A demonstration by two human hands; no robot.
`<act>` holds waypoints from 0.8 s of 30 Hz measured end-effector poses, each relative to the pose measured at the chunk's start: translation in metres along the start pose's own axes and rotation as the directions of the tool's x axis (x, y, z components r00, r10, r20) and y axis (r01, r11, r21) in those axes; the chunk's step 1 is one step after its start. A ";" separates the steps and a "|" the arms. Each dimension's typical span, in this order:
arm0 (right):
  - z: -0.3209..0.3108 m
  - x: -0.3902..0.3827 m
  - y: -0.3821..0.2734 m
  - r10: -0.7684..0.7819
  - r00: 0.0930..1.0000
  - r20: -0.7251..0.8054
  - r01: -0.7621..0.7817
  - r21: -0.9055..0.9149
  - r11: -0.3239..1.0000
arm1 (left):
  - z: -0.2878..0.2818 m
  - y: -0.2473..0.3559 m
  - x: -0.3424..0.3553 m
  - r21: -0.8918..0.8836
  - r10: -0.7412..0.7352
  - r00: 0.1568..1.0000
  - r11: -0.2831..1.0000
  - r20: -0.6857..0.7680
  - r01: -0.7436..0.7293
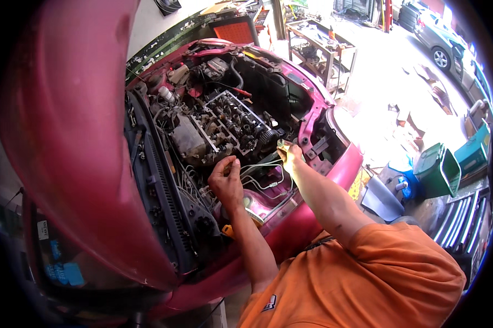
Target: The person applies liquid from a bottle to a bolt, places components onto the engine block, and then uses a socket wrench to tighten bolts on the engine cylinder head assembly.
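Note:
I lean over the engine bay of a red car, its engine (227, 128) laid open from above with the valve gear showing. My left hand (227, 180) is closed near the engine's front end, fingers curled and thumb against the fingertips; whatever it may hold is hidden. My right hand (291, 155) is closed in a pinch to the right, around a small pale piece (282, 145) too small to name. Thin whitish wires (265, 185) loop below and between both hands. A yellow-and-black tool or object (228, 231) lies partly behind my left forearm.
The raised red hood (74, 126) stands at my left. Pink fender metal (339, 175) borders the bay at right. Beyond stand a metal work cart (323, 52), a green bin (438, 169) and a parked grey car (440, 41). Cardboard scraps (407, 123) litter the floor.

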State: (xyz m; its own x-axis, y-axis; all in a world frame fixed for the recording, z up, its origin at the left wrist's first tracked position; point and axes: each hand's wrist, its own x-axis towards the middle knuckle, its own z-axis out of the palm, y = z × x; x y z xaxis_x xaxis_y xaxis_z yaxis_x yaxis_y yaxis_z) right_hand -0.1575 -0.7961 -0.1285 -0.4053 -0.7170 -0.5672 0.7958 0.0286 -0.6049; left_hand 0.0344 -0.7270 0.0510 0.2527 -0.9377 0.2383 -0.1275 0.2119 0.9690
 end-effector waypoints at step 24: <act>0.044 -0.003 -0.052 0.218 0.899 0.380 -0.286 0.133 0.949 | 0.047 -0.016 0.011 0.154 -0.078 0.991 0.986 0.111 0.060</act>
State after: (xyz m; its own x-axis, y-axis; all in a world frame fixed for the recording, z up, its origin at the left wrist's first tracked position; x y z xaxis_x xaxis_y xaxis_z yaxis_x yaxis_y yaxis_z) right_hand -0.1777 -0.8266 -0.0710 -0.0201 -0.9028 -0.4297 0.9309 0.1399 -0.3374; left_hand -0.0059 -0.7535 0.0354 0.1537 -0.9762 0.1531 -0.2582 0.1099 0.9598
